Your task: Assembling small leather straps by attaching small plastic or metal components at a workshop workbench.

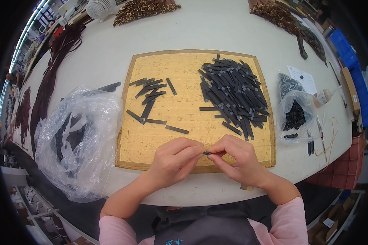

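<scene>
My left hand (178,159) and my right hand (237,158) meet over the front edge of a yellow board (180,114). Between their fingertips is a small dark strip (207,153), pinched from both sides; most of it is hidden by the fingers. Beyond my right hand lies a big heap of short black strips (233,90), many with a greyish end. A smaller scatter of the same strips (151,92) lies on the board's left side, and a single strip (177,129) rests just past my left hand.
Left of the board sits a clear plastic bag (81,143) with dark pieces inside. On the right, another clear bag (295,116) holds small black loops, near a paper sheet (303,79) and a bottle (324,96). Long dark-red straps (55,77) hang over the table's left side.
</scene>
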The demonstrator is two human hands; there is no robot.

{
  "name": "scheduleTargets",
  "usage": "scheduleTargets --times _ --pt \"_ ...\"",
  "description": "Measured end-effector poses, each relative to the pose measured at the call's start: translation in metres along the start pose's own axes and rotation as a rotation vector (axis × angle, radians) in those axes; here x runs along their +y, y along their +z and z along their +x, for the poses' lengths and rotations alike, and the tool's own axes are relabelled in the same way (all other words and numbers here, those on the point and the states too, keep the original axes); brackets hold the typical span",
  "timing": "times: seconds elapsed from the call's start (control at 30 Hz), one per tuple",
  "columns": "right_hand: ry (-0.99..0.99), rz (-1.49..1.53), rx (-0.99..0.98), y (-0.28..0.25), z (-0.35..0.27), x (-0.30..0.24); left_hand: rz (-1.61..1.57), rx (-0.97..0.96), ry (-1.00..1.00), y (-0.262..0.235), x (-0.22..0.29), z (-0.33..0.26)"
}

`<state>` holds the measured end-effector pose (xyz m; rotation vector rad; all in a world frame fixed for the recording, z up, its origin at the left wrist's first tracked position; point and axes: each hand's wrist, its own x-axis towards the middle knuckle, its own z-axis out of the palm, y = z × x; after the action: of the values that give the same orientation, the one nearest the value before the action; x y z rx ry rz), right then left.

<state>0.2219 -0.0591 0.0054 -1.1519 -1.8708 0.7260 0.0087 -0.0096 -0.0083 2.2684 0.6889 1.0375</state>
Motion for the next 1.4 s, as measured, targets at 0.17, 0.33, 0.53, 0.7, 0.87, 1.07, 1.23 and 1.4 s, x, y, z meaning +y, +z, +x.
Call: scheduleTargets --times 0.17,0.33,0.53,0.7,0.87,1.07,1.23,1.4 --pt "-0.044 -0.067 0.014 0.0016 0.0012 -0.0016 0.027 -0.042 0.016 -0.0047 -0.0001 -0.0013" --pt "-0.077 -0.108 0.026 0.0020 0.0026 -0.0016 0.032 -0.057 0.015 -0.0061 -0.0006 -0.0009" --pt "-0.070 -0.099 0.015 0.0017 0.0023 -0.0013 0.036 -0.050 0.039 -0.0043 -0.0020 -0.0015" --pt "-0.062 -0.070 0.023 0.0025 0.0015 -0.0004 0.031 -0.031 0.059 -0.0028 -0.0024 -0.0022" --pt "-0.056 -0.038 0.028 0.0023 0.0025 -0.0006 0.035 -0.012 0.062 -0.0009 -0.0025 -0.0037" --pt "0.012 0.026 0.001 0.0000 0.0039 -0.0025 0.044 -0.009 0.072 0.0022 -0.0022 -0.0042" --pt "-0.072 -0.165 -0.016 0.0036 -0.0002 -0.0026 0.057 0.018 0.087 0.0021 -0.0010 -0.0029" --pt "-0.067 -0.053 0.084 0.0075 0.0026 -0.0042 0.087 0.072 0.102 0.0008 -0.0052 -0.0023"
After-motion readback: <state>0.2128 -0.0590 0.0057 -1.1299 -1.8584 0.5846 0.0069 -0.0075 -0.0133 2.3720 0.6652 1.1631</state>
